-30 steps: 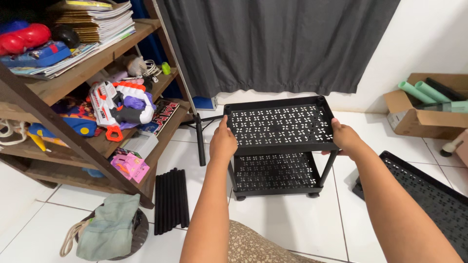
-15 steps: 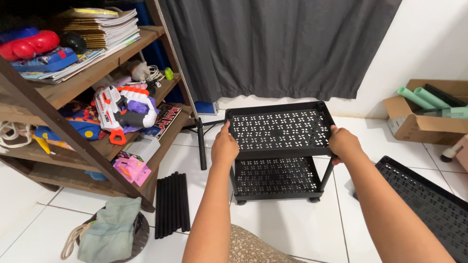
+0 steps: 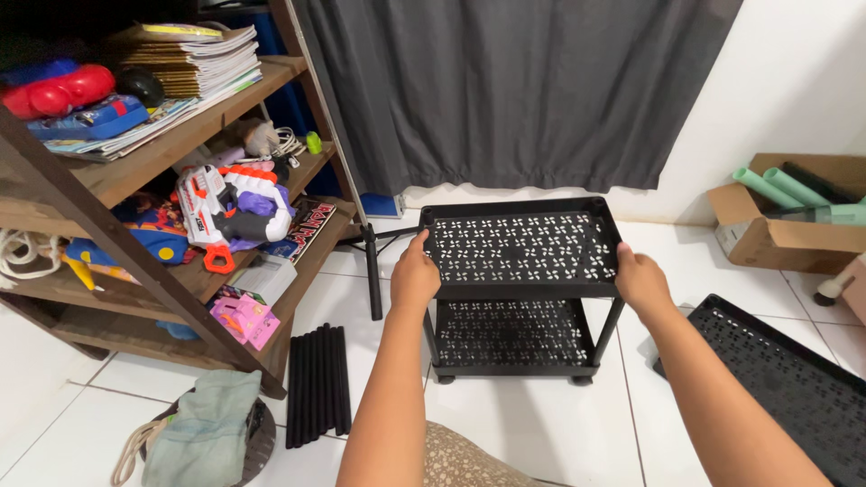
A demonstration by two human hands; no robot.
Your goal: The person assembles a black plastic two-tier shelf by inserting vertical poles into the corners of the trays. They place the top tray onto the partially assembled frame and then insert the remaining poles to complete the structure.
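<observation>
Left hand (image 3: 415, 275) closed on near-left corner of top tray (image 3: 521, 248) of black perforated two-tier cart (image 3: 514, 338); right hand (image 3: 641, 281) closed on tray's near-right corner. Cart upright on white tiled floor (image 3: 541, 424), before dark curtain (image 3: 505, 90). Bundle of black tubes (image 3: 317, 382) lying left. Brown cardboard box (image 3: 776, 230) with green rolls far right. Pink package (image 3: 244, 317) on wooden shelf (image 3: 171, 135).

Left of you: wooden shelf (image 3: 162, 135), toy blaster (image 3: 230, 206).
Floor: black tubes (image 3: 317, 383), spare tray (image 3: 794, 383).
Right: cardboard box (image 3: 785, 225).
</observation>
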